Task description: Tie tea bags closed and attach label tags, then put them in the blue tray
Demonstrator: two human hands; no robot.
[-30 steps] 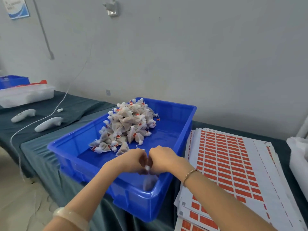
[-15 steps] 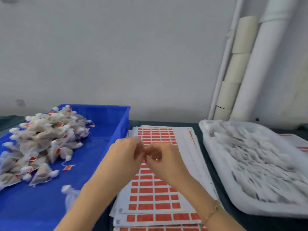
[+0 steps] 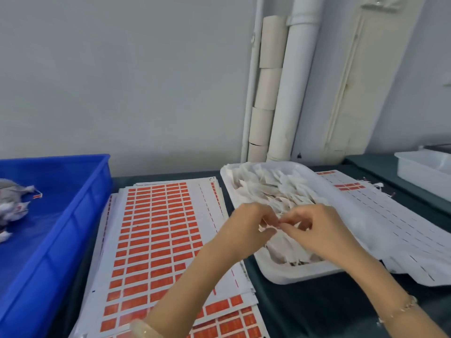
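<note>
Left hand [image 3: 249,225] and right hand [image 3: 317,230] close together, fingers curled, fingertips meeting, pinching

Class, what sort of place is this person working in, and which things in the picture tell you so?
Probably a small tea-bag packing workshop: stacked sheets of orange label tags, a white tray heaped with loose bags, and a blue tray holding finished tagged bags.
</note>
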